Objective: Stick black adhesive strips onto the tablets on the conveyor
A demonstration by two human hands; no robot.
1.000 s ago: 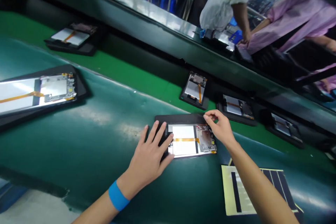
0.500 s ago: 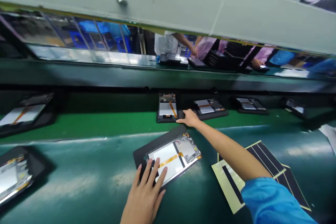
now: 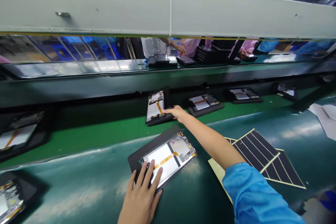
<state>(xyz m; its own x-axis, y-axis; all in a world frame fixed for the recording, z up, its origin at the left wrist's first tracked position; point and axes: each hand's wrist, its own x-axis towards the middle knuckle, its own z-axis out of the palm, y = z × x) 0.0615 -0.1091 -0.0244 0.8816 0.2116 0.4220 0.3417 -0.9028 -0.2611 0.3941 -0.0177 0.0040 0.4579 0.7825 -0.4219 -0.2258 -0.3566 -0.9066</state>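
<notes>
An opened tablet with a white battery, an orange ribbon cable and a bare circuit board lies tilted on a black pad on the green bench. Across its lower left end my left hand rests flat, fingers spread. Farther away, on the bright green strip, my right hand grips the near right edge of another opened tablet, thumb on top and fingers partly hidden. That tablet sits on its own black pad, turned slightly.
More opened tablets stand along the green strip, one right of my hand and one at far left. Black adhesive strip sheets lie on the bench at right. A pale beam crosses above; co-workers sit beyond it.
My right hand has closed on the edge of the far tablet, which has turned and tilted a little. My left hand stays on the near tablet. The camera view has shifted.
</notes>
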